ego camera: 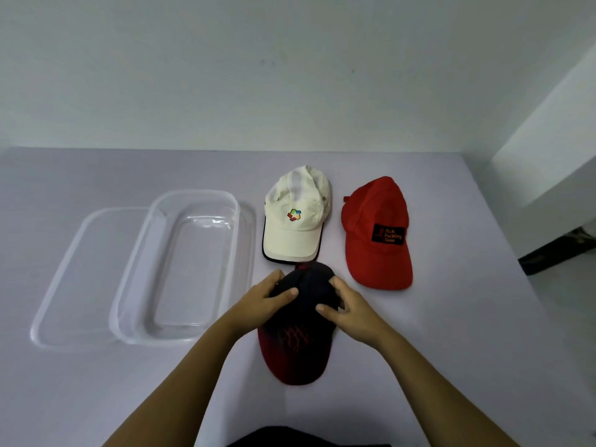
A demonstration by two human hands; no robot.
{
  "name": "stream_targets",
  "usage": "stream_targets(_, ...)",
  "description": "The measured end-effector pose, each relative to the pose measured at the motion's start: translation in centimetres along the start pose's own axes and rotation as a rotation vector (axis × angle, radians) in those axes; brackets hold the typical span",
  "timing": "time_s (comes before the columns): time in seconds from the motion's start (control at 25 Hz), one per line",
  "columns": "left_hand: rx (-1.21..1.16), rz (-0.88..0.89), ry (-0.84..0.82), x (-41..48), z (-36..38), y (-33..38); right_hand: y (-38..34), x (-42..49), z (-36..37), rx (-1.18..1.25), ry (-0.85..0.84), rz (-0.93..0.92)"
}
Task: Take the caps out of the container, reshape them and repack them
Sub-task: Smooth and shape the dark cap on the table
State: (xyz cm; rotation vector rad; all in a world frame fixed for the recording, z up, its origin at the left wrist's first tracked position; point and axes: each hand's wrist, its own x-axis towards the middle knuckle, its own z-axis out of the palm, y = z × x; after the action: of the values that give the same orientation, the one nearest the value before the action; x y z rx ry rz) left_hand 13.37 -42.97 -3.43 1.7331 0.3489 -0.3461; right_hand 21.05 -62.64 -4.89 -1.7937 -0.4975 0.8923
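A dark navy and red cap (298, 343) lies on the table in front of me, brim toward me. My left hand (264, 301) grips the left side of its crown, thumb on top. My right hand (346, 306) grips the right side, fingers curled round the fabric. A white cap (295, 217) with a coloured logo lies just beyond, its brim touching the dark cap's back. A red cap (377, 233) with a black patch lies to the right. The clear plastic container (135, 269) stands empty at the left.
The container's clear lid (64, 279) lies flat under and left of the container. The table's right edge (516, 253) runs diagonally, with a drop to the floor beyond. A white wall rises behind the table.
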Motion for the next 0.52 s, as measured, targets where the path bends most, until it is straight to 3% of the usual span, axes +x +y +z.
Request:
stream_targets(0.12, -0.059, -0.01, 0.069, 0.1, -0.2, 0.6, -0.1, 0.2, -0.4, 0.074, -0.012, 0.017)
stream_targets(0.32, 0.248, 0.038, 0.275, 1.1, -0.5, -0.1, 0.0, 0.8, -0.4, -0.023, -0.002, 0.005)
stream_targets(0.52, 0.048, -0.11, 0.221, 2.0, -0.6, -1.0, 0.2, 2.2, -1.0, -0.143, 0.144, 0.038)
